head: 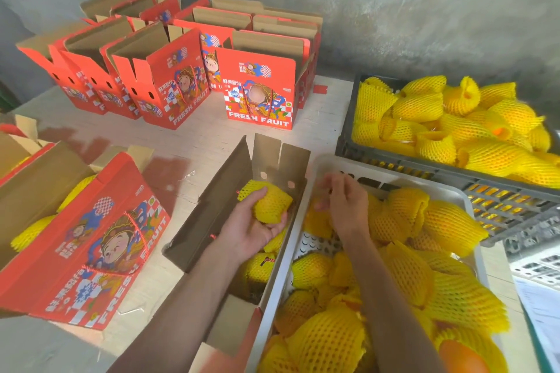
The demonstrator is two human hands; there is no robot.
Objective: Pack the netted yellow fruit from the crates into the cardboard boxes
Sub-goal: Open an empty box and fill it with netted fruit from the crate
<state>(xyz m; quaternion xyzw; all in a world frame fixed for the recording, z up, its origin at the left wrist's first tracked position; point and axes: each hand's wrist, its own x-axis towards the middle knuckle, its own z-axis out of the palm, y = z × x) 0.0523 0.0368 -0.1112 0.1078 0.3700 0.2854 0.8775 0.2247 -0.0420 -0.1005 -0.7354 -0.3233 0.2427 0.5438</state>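
Near right: white crate (472, 206) heaped with netted yellow fruit (409, 275). Above its far end, right hand (345, 206), palm down, fingers loosely curled, grasping nothing. Just left, open box (212, 206) on the table (197, 142); left hand (257, 228) inside, palm up, fingers wrapped round one netted fruit (269, 203). Near left, tilted red box (91, 251) marked "FRESH FRUIT". Far right, grey crate (394, 160) of fruit. Far left, empty red boxes (260, 88), same lettering.

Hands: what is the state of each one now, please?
Left hand: holds a netted fruit over the open box.
Right hand: open, holds nothing.
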